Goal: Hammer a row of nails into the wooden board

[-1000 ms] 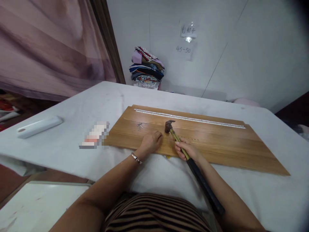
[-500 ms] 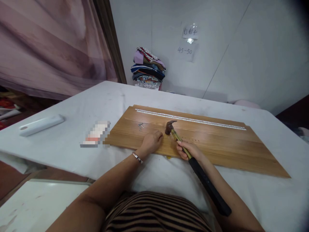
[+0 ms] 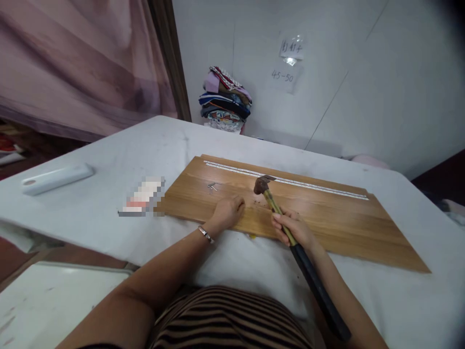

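My right hand (image 3: 300, 231) is wrapped round the handle of a claw hammer (image 3: 262, 185), on the wooden part just above the black grip. The rusty head is held above a brown wooden board (image 3: 348, 225). My left hand (image 3: 228, 212) rests on the board left of the hammer, its fingers curled and pressed together; whatever they pinch is hidden. Small dark dots show on the board between my hands. Farther left, a few loose nails (image 3: 212, 186) lie on the wood. Two white measuring strips (image 3: 301, 184) run along the board's far side.
A white-covered table (image 3: 145, 145) carries the board. Left of it lie a blurred-out flat item (image 3: 143, 196) and a white plastic object with a hole (image 3: 58, 178). Folded cloths (image 3: 225, 102) are stacked by the wall. A pale surface (image 3: 54, 305) stands at lower left.
The hammer and my right hand have moved a little to the right, with the head now farther from my left hand. My left hand stays in place. The view has shifted slightly.
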A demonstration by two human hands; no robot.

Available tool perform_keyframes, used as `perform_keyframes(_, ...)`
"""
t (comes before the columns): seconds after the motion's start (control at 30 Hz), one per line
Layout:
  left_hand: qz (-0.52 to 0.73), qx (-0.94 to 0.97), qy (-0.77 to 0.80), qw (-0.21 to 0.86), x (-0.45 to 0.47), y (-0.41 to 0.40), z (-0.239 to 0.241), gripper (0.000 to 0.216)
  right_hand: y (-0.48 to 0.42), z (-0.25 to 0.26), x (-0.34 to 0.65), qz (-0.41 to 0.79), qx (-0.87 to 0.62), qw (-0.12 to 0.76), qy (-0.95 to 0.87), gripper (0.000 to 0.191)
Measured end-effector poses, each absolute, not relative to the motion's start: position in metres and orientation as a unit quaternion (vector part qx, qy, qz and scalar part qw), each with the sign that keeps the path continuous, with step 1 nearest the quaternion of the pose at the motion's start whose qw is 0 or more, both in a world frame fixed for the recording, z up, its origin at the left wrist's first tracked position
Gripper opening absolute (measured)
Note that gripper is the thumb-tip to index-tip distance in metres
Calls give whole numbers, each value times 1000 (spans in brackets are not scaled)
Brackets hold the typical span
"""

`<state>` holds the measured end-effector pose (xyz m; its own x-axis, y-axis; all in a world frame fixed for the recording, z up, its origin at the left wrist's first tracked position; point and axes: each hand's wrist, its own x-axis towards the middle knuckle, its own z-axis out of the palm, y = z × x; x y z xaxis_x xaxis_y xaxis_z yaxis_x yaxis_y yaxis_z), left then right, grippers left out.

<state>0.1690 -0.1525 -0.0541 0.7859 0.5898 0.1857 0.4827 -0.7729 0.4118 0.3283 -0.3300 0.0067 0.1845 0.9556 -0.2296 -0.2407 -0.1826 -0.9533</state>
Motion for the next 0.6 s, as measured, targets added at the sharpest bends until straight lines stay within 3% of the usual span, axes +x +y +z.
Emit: perform_keyframes(0.6,148,934,288,153,168,-152,-52,19,-316,-16,329,545,-553,527,-346,44)
